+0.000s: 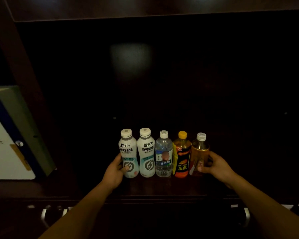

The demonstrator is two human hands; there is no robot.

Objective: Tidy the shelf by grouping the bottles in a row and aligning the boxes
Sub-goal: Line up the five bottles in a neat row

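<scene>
Several bottles stand upright in a tight row on the dark shelf [145, 187]. From the left: a white bottle [128, 149], a second white bottle [146, 152], a clear water bottle [163, 156], an orange bottle with a yellow cap [181, 157] and a brown tea bottle [199, 150]. My left hand [115, 171] grips the leftmost white bottle from its left side. At the other end my right hand [216, 165] wraps the tea bottle from its right side. A large white box with blue and green edges [9, 140] leans in the left compartment.
A dark wooden divider [33, 94] separates the box's compartment from the bottles. The shelf's back and right part are dark. Below the shelf's front edge, metal drawer handles [45, 214] show faintly.
</scene>
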